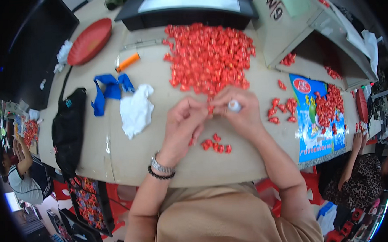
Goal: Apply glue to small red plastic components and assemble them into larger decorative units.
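A tan shirt fronts the worktop's near edge; left hand and right hand pinch one red piece, presumably to steady it; the right cradles a white tube.

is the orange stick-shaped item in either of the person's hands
No, the orange stick-shaped item lies on the table, apart from both the left hand and the right hand.

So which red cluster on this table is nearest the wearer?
The small cluster, pictured below the left hand and right hand; the large heap lies beyond them, other pieces farther right.
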Demonstrator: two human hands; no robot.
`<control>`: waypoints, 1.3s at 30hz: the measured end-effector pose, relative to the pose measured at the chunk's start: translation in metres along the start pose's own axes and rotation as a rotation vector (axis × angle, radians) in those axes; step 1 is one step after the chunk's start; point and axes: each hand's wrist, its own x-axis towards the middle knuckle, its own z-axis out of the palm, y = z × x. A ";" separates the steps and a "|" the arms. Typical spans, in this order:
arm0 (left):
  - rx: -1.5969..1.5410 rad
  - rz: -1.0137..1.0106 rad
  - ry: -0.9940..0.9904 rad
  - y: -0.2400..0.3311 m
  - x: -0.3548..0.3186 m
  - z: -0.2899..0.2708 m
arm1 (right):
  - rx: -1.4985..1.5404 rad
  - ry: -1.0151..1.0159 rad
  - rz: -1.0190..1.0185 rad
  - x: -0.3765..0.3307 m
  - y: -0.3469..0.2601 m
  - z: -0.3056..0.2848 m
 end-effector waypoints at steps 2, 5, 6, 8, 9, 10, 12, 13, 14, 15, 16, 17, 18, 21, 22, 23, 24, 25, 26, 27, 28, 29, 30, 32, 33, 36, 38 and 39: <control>-0.017 -0.013 -0.008 0.000 -0.001 -0.001 | 0.055 -0.002 0.009 0.000 0.000 0.002; -0.056 -0.036 -0.010 0.003 0.000 0.003 | 0.065 -0.034 -0.003 0.000 -0.004 -0.001; -0.059 -0.040 -0.009 0.003 -0.001 0.002 | 0.073 -0.042 0.001 -0.001 -0.002 -0.001; -0.067 -0.037 -0.010 0.002 0.000 0.002 | 0.055 -0.040 -0.019 0.000 -0.002 -0.001; -0.073 -0.039 -0.006 0.001 -0.001 0.002 | 0.048 -0.041 -0.024 -0.001 -0.002 0.000; -0.077 -0.041 -0.008 0.001 -0.001 0.001 | 0.049 -0.044 -0.026 -0.001 -0.002 0.000; -0.087 -0.044 -0.011 -0.001 0.000 0.000 | 0.050 -0.049 -0.030 -0.001 -0.003 0.000; -0.091 -0.048 -0.007 -0.001 -0.001 0.001 | 0.038 -0.048 -0.039 -0.001 -0.003 0.000; -0.094 -0.053 -0.003 -0.001 -0.001 0.001 | 0.026 -0.047 -0.049 -0.001 -0.002 -0.001; -0.096 -0.058 0.001 -0.001 -0.001 0.001 | 0.014 -0.045 -0.057 -0.002 -0.002 0.000; -0.095 -0.055 0.000 -0.001 -0.001 0.001 | 0.018 -0.044 -0.055 -0.002 -0.001 0.000; -0.093 -0.052 -0.001 -0.002 -0.001 0.001 | 0.022 -0.043 -0.053 -0.002 0.000 0.000; -0.091 -0.049 -0.001 -0.002 -0.001 0.001 | 0.027 -0.043 -0.050 -0.002 0.001 0.000; -0.083 -0.058 0.007 -0.003 -0.001 -0.001 | 0.022 -0.045 -0.065 -0.003 0.003 0.000; -0.079 -0.055 0.009 -0.003 0.000 0.000 | 0.021 -0.044 -0.063 -0.003 0.003 0.000; -0.075 -0.052 0.010 -0.004 0.000 0.000 | 0.020 -0.044 -0.062 -0.003 0.003 0.001; -0.070 -0.048 0.011 -0.004 0.000 0.001 | 0.018 -0.042 -0.061 -0.003 0.003 0.001; -0.066 -0.044 0.012 -0.004 0.000 0.001 | 0.020 -0.041 -0.066 -0.003 0.004 0.001; -0.061 -0.040 0.014 -0.004 0.000 0.000 | 0.021 -0.040 -0.070 -0.004 0.005 0.001; -0.057 -0.037 0.014 -0.005 0.000 0.000 | 0.022 -0.039 -0.074 -0.004 0.006 0.002; -0.055 -0.039 0.016 -0.005 0.000 0.000 | 0.020 -0.041 -0.074 -0.004 0.006 0.001; -0.053 -0.041 0.017 -0.005 0.000 0.000 | 0.018 -0.043 -0.074 -0.004 0.006 0.001; -0.050 -0.043 0.018 -0.005 0.000 0.001 | 0.016 -0.045 -0.074 -0.004 0.006 0.001; -0.044 -0.050 0.025 -0.004 0.000 0.002 | 0.028 -0.026 -0.064 -0.004 0.005 0.002; -0.042 -0.053 0.029 -0.004 0.000 0.002 | 0.033 -0.017 -0.059 -0.004 0.005 0.002; -0.030 -0.061 0.033 -0.004 0.000 0.001 | 0.007 -0.020 -0.066 -0.003 0.004 0.002; -0.045 -0.048 0.030 -0.004 0.000 0.002 | 0.002 -0.017 -0.071 -0.004 0.004 0.002; -0.052 -0.041 0.030 -0.003 0.000 0.003 | 0.001 -0.017 -0.074 -0.004 0.004 0.002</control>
